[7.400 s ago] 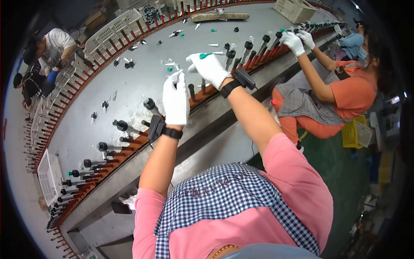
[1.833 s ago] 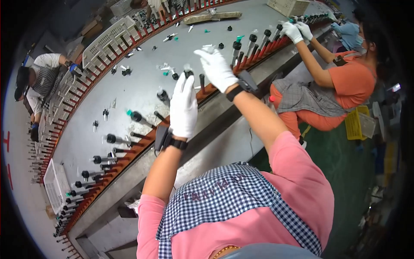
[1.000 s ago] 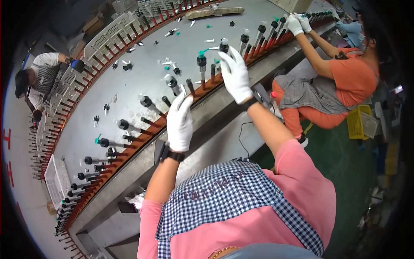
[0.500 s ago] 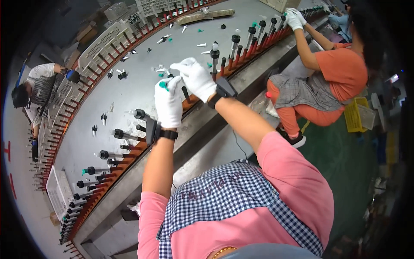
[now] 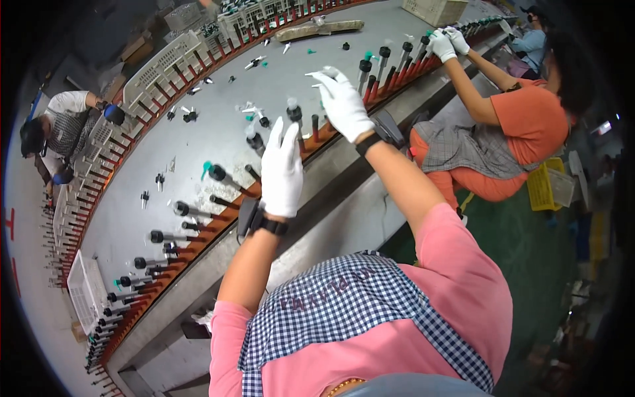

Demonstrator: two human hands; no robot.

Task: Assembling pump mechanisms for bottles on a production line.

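My left hand (image 5: 282, 173), white-gloved, has its fingers stretched upward and apart, with nothing seen in them. It is right beside a black-collared pump head with a clear top (image 5: 254, 140), upright on the rail, partly hidden by its fingers. To its left stands a pump head with a green nozzle (image 5: 217, 172). My right hand (image 5: 344, 102), also gloved, hovers farther right with fingers extended and parted. White tips near its fingertips look like nozzles on the table behind. Between my hands stands another clear-topped pump head (image 5: 294, 114).
A curved brown rail (image 5: 215, 228) carries red and black pegs, several holding pump heads. Loose pump parts (image 5: 190, 114) lie on the grey table (image 5: 218, 135). A white basket (image 5: 89, 291) stands at left. A co-worker in orange (image 5: 529, 126) works at right, another person (image 5: 66, 132) at far left.
My hands have separated, the right moving right and up, the left slightly right. The green piece is gone from my left fingers. Pump heads on the rail have shifted toward the lower left.
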